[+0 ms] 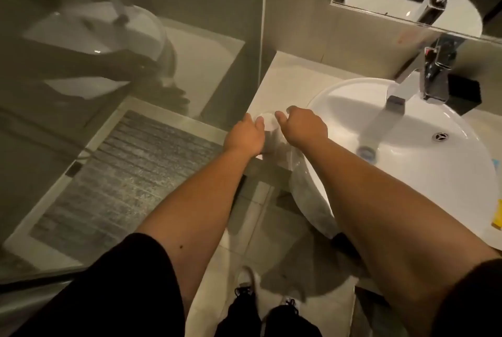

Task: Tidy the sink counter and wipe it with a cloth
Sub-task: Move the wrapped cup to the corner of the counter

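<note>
1. Head view: a clear cup (267, 130) stands on the table (293, 76) at its front left corner, just beside the left rim of the basin (339, 92). It stands where a wipe would have to pass, so it probably has to be lifted away first.

2. The left hand (244, 137) is at the cup's left side, its fingers (258, 122) curled toward the wall of the cup and seemingly touching it. Whether they grip it firmly cannot be told, because the cup is transparent and blurred.

3. The right hand (305, 126) is at the cup's right side, knuckles up, fingers bent down by the rim. They look partly closed, and it cannot be told whether they hold the cup or merely steady it. Two hands on one cup suggests care with something fragile or wet.

4. The tap (434, 73) rises at the back edge of the basin. A dark block (464, 97) sits behind it on the table, and something yellow (498, 217) shows at the right edge of the view.

5. No cloth can be identified with certainty, so the wiping appears not yet begun; tidying seems to be the step in hand.
</note>
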The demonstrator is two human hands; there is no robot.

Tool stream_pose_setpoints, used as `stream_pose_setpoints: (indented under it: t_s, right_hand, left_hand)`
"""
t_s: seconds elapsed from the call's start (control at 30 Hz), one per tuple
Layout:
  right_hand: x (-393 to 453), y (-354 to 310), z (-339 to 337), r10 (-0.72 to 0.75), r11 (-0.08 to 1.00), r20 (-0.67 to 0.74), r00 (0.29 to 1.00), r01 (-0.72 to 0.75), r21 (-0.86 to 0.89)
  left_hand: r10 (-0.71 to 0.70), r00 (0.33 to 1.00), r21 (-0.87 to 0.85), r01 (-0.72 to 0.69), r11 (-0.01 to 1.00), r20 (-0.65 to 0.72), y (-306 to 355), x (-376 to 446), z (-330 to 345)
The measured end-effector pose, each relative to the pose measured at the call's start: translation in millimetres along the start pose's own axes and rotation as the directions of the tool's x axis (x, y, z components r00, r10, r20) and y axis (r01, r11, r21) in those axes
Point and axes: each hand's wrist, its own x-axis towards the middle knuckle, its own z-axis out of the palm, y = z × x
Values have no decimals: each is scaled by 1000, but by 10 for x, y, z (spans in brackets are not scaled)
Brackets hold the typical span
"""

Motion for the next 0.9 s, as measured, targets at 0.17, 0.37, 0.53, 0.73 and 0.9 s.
stream_pose_setpoints:
  t_s: [0.17, 0.37, 0.53, 0.73, 0.9]
  right_hand:
    - [100, -14, 44, -4, 998, 96, 995, 11, -69]
    - [100, -84, 39, -35, 999, 147, 989, 35, 2]
    - [27, -102, -340, -37, 994, 66, 997, 30, 105]
    - [-183, 122, -1180, 20, 972, -96, 995, 3, 234]
    - [-581, 677, -1577, 140, 970, -171, 975, -101, 220]
  left_hand:
    - [15, 1000, -70, -13, 997, 26, -25, 26, 11]
    - [73, 997, -108, -70, 992, 30, -42, 37, 20]
    - [146, 989, -133, -144, 981, 6, 159, 1, -233]
    - [333, 942, -161, -334, 929, -36, 916, -128, -586]
    - [496, 868, -112, -490, 865, 38, 1532, -445, -373]
